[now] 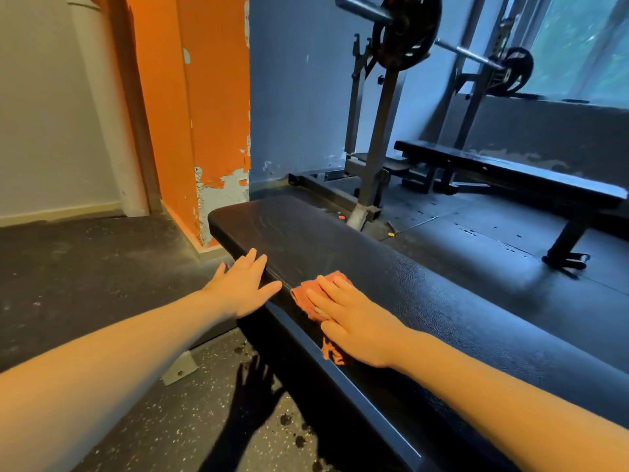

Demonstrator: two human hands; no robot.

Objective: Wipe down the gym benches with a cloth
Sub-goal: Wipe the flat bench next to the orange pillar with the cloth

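Right hand (354, 321) flat, fingers straight, pressing crumpled orange-red cloth (307, 294) on long black padded table (459, 318); left hand (243, 287) splayed at near edge; risk: unpinched cloth slips off edge.

One view only: head cam, wide-angle, looking fwd & down along the near bench (340, 247) from close above its left edge, w/ barbell rack (377, 148) & second bench (510, 170) farther back, upper right.

Right hand (354, 321) flat on cloth (308, 292)
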